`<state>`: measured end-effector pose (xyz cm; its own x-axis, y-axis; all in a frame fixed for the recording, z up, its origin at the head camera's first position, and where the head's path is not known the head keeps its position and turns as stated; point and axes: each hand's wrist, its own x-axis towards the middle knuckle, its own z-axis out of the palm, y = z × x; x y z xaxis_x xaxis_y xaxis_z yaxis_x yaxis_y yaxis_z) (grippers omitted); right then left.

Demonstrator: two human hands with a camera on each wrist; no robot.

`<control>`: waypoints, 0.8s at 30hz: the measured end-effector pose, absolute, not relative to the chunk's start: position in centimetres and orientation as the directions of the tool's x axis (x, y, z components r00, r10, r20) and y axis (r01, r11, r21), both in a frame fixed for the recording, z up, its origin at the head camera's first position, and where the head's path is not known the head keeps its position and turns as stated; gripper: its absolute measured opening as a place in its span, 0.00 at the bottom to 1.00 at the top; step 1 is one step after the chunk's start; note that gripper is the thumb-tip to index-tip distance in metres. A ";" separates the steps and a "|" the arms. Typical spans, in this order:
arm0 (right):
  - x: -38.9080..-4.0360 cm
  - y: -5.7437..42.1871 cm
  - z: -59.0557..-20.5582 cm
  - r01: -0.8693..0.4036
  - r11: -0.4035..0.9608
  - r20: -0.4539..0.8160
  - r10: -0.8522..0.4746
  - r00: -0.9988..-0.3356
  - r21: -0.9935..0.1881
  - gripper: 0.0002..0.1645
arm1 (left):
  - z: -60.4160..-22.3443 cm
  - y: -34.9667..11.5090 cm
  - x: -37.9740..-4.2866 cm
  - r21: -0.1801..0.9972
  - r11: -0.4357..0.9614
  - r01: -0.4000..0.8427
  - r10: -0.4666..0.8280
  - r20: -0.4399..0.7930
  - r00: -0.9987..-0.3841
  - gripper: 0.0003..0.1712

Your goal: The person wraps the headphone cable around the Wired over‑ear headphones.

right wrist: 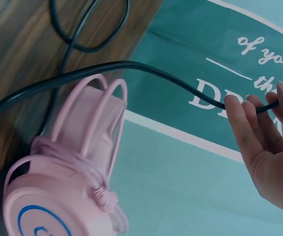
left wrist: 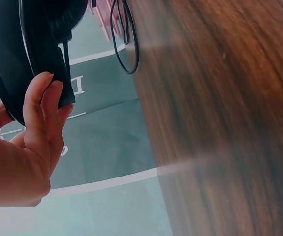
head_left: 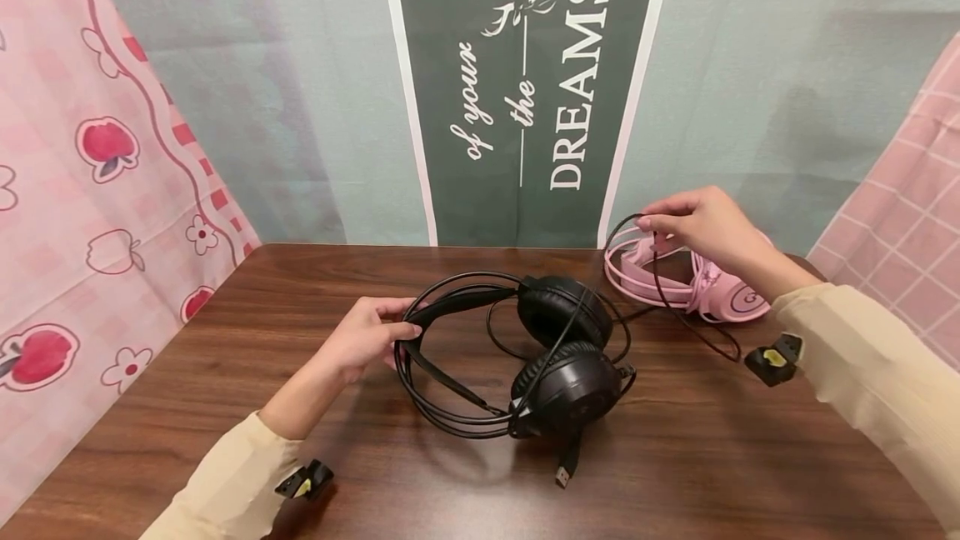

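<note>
A black over-ear headset is held by its headband in my left hand, with both ear cups to the right. In the left wrist view, the fingers of my left hand curl round the headband. My right hand is raised at the back right and pinches the headset's black cable. The right wrist view shows that cable running between the thumb and fingers of my right hand. A USB plug hangs below the near ear cup.
Behind my right hand lies a pink headset with its own cord wound round it. Loose black cable loops lie on the brown wooden table. A printed cloth hangs along the table's back edge, with pink patterned cloths at both sides.
</note>
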<state>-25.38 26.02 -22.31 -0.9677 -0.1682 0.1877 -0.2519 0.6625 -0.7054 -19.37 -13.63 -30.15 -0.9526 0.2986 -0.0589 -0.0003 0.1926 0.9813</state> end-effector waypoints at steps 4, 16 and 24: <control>-25.8 25.3 -22.0 -0.272 0.662 0.211 -0.172 -0.962 -0.699 0.22 | -30.1 -13.3 -19.4 0.979 0.201 0.014 0.316 -0.052 -0.947 0.23; -26.8 22.7 -21.8 -0.304 0.679 0.229 -0.202 -0.952 -0.668 0.19 | -29.9 -11.8 -19.0 0.971 0.239 0.028 0.332 -0.055 -0.942 0.23; -27.3 21.7 -22.8 -0.343 0.740 0.248 -0.241 -0.938 -0.579 0.13 | -29.7 -11.1 -18.6 0.972 0.233 0.014 0.335 -0.067 -0.940 0.23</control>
<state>-27.31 21.67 -22.80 -0.9384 -0.2406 0.2479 -0.3426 0.7399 -0.5790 -18.64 -11.12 -29.70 -0.9398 0.3351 -0.0668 0.0141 0.2334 0.9723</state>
